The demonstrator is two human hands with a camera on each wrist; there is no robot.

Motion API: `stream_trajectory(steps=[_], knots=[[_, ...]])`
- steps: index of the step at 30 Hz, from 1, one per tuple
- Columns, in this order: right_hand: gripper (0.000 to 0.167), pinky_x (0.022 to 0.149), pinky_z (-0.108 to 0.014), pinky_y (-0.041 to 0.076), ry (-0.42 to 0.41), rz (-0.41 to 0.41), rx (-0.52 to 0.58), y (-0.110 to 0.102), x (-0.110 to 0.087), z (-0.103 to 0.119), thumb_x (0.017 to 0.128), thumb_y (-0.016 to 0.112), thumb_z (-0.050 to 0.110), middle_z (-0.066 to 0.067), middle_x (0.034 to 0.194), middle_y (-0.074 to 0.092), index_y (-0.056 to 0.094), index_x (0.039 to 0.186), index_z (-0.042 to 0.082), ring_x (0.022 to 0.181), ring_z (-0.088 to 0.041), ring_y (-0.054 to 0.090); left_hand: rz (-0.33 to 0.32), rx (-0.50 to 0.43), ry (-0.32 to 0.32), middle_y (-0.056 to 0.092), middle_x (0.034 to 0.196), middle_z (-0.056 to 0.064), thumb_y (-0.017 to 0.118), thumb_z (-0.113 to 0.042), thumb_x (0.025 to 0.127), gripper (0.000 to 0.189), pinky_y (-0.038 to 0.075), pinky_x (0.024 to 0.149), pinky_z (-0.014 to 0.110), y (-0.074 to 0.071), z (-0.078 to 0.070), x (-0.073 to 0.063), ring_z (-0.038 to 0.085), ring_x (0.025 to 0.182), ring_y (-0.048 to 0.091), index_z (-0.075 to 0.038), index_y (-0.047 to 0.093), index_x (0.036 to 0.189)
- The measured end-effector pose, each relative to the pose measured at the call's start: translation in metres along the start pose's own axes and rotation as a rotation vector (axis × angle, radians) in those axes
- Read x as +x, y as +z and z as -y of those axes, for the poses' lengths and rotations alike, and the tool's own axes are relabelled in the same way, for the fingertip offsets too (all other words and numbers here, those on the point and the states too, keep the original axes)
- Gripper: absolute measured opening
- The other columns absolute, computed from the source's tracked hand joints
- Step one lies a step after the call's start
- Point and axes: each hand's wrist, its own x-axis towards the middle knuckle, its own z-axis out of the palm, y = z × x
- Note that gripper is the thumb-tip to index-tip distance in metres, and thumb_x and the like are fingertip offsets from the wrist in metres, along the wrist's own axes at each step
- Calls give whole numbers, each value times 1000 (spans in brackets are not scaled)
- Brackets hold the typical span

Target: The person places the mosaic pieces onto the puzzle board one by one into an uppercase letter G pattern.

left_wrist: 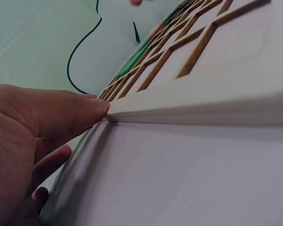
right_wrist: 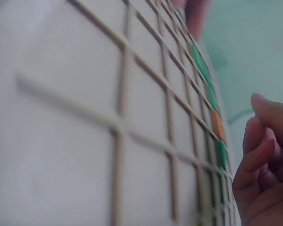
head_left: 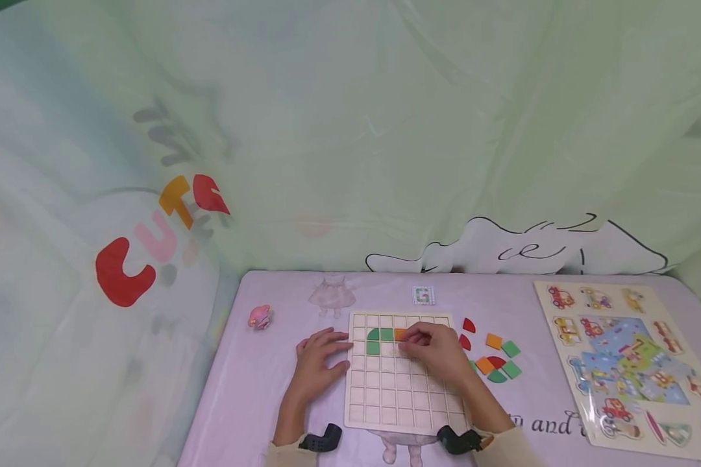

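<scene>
A pale square grid board lies on the table. Green tiles, one with a rounded corner, and an orange tile sit in its upper cells. In the right wrist view another green piece shows beyond the orange one. My left hand rests at the board's left edge, fingers spread; a fingertip touches the rim in the left wrist view. Over the upper right cells hovers my right hand, fingers loosely bent beside the orange tile. No piece shows between those fingers.
Loose red, orange and green pieces lie right of the board. A small printed pattern card lies behind it. A vehicle picture puzzle covers the table's right side. At the far left sits a pink figurine.
</scene>
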Motion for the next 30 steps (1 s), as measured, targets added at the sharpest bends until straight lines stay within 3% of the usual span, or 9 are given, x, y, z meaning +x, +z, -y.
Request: stream_trajectory(steps=[7,14,23,30], knots=[[19,63,-23,47,-41,-88,-154,-65,-5,-22,89,79,23,-3,88,71,76,102,10,78,-17,59,1,-6,-1,68,133,0,77,-16,85,32,23,107,63,1,0,0,31,141,49,-17,77,117],[34,68,-24,52,26,-111,-290,-106,-15,-56,91,76,33,-16,113,72,73,113,8,95,-27,62,-1,-4,-11,68,133,0,77,-16,85,33,23,107,63,1,0,0,31,141,48,-17,77,117],[46,82,-43,51,84,-123,-323,-121,-20,-82,87,79,43,-19,121,68,72,117,8,107,-35,60,0,-7,-14,68,134,0,77,-16,85,33,23,107,63,0,-1,-1,31,141,48,-17,77,117],[48,89,-56,48,96,-101,-361,-125,-19,-94,83,83,41,-22,119,67,73,114,6,106,-38,59,-5,-8,-9,69,133,0,77,-15,84,33,23,106,63,0,0,0,32,140,49,-18,77,116]])
